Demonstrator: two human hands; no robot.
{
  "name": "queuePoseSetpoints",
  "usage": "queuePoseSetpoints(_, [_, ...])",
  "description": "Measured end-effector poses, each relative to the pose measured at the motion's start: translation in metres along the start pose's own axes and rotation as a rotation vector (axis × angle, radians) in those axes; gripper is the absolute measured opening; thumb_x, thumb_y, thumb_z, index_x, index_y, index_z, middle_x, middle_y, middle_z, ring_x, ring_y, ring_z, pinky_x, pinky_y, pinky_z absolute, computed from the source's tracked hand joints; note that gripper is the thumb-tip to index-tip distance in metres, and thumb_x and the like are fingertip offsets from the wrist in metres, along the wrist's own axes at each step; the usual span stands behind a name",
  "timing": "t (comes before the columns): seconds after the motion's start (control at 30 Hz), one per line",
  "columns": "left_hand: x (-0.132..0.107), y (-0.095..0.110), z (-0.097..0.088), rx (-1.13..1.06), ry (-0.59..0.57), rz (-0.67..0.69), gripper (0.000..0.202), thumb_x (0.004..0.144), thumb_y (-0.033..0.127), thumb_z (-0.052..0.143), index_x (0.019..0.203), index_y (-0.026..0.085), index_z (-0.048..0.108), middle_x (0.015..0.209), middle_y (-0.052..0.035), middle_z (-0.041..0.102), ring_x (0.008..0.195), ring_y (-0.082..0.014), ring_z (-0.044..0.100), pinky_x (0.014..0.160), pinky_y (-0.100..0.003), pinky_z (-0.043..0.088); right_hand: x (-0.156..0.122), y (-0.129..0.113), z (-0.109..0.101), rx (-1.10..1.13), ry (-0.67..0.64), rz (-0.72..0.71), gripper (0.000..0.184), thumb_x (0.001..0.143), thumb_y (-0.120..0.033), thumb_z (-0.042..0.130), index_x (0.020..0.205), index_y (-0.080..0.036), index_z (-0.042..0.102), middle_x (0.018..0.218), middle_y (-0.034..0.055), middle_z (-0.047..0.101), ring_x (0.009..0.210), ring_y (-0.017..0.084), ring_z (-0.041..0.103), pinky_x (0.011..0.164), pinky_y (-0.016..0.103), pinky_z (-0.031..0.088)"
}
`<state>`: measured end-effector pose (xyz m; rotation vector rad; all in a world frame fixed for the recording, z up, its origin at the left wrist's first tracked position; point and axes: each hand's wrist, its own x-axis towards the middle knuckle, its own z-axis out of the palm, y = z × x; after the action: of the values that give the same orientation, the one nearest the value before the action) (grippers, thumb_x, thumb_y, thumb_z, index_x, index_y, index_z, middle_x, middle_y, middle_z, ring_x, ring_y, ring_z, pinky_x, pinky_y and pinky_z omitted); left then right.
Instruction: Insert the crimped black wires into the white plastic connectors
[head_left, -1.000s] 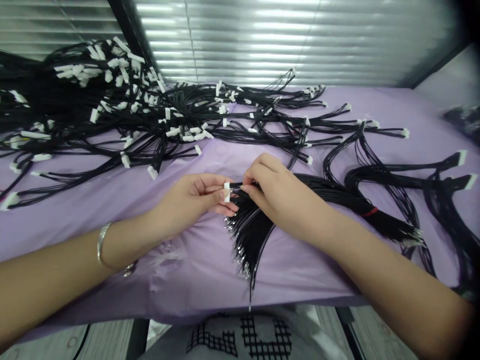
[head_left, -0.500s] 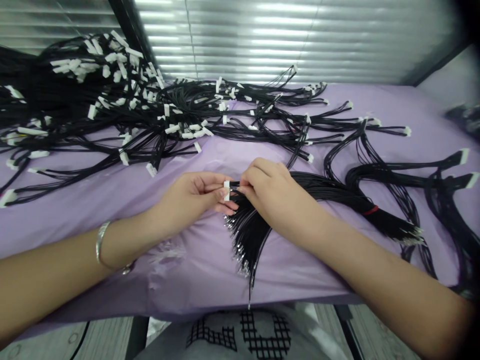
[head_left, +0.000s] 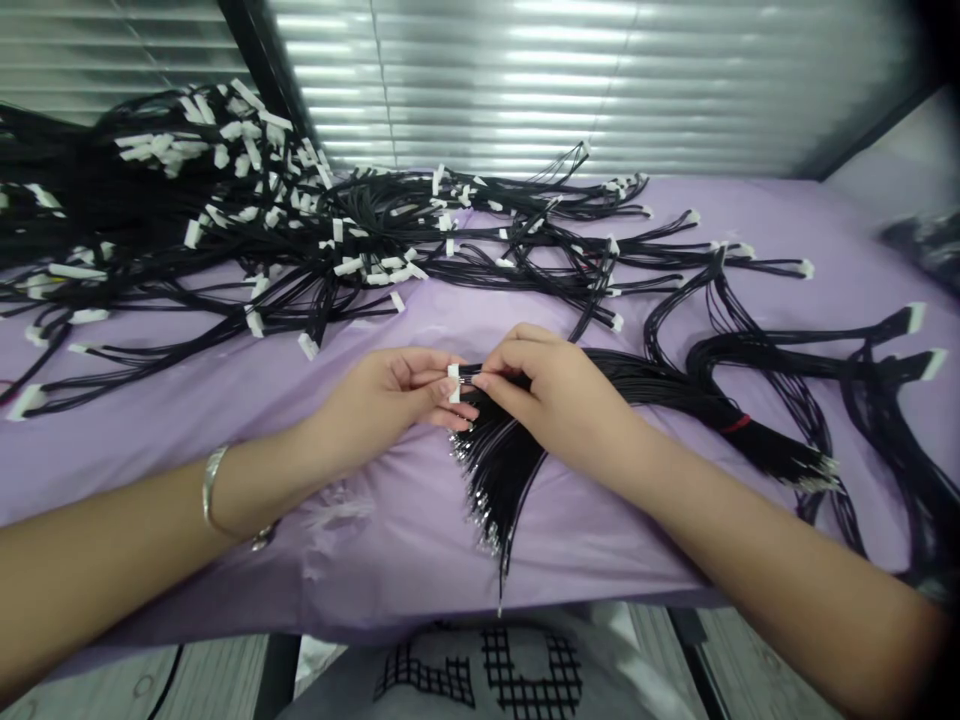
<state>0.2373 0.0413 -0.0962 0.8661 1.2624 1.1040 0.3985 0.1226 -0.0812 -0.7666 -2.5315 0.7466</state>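
My left hand [head_left: 390, 395] pinches a small white connector [head_left: 453, 384] between thumb and fingers. My right hand [head_left: 559, 395] is closed on thin black wires [head_left: 471, 375] that run into that connector. Both hands meet above the fanned-out end of a bundle of black wires [head_left: 499, 470] with bare metal tips, which lies on the purple cloth [head_left: 225, 400]. A red band [head_left: 739, 424] ties this bundle further to the right. A silver bracelet [head_left: 212, 487] sits on my left wrist.
A large tangle of black wire harnesses with white connectors [head_left: 247, 220] covers the back left and the middle of the cloth. More looped harnesses [head_left: 825, 350] lie at the right. Window blinds [head_left: 570, 80] stand behind. The table's front edge runs just under my forearms.
My hands have hardly moved; the right hand's fingers have shifted slightly at the wires by the connector. The view has tilted a little.
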Motion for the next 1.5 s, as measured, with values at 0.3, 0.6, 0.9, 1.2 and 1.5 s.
queuePoseSetpoints(0.3, [0.002,0.001,0.002,0.023,0.064,-0.027,0.010,0.080,0.014,0.062,0.089,0.012,0.064,0.074,-0.0005,0.071,0.067,-0.0125,0.070,0.066,-0.021,0.058,0.003,-0.001,0.014,-0.077,0.003,-0.012,0.017,0.089,-0.014,0.046,0.079,-0.010,0.060,0.083,0.0084,0.053,0.081,0.018,0.050,0.078,0.033,0.041])
queuePoseSetpoints(0.6, [0.001,0.001,0.003,-0.036,0.033,-0.010,0.011,0.079,0.012,0.062,0.090,0.011,0.063,0.073,-0.0002,0.070,0.064,-0.0108,0.069,0.066,-0.021,0.057,0.000,-0.001,0.009,-0.021,0.029,-0.068,0.014,0.084,-0.016,0.052,0.072,-0.013,0.059,0.076,0.0043,0.052,0.073,0.014,0.050,0.069,0.027,0.040])
queuePoseSetpoints(0.9, [0.003,0.000,0.002,-0.022,0.044,-0.008,0.010,0.080,0.010,0.060,0.090,0.010,0.062,0.073,0.0006,0.069,0.065,-0.0117,0.069,0.067,-0.022,0.058,0.005,0.001,0.008,0.019,-0.025,0.008,0.024,0.087,-0.016,0.049,0.064,-0.014,0.056,0.069,0.0020,0.050,0.068,0.011,0.048,0.066,0.025,0.037])
queuePoseSetpoints(1.2, [0.002,-0.002,0.000,-0.027,0.055,-0.015,0.011,0.079,0.013,0.064,0.089,0.010,0.062,0.075,-0.0007,0.070,0.067,-0.0120,0.069,0.068,-0.022,0.057,0.004,0.006,0.006,0.069,-0.022,-0.010,0.020,0.085,-0.017,0.054,0.065,-0.014,0.058,0.070,0.0014,0.053,0.068,0.011,0.050,0.066,0.024,0.038])
queuePoseSetpoints(1.5, [0.001,0.001,0.000,-0.040,0.043,-0.025,0.013,0.077,0.016,0.067,0.088,0.013,0.064,0.078,-0.0009,0.070,0.071,-0.0125,0.069,0.075,-0.026,0.057,0.002,0.003,0.001,0.092,-0.001,-0.026,0.016,0.083,-0.014,0.056,0.067,-0.015,0.060,0.071,0.0008,0.054,0.068,0.010,0.050,0.063,0.023,0.038])
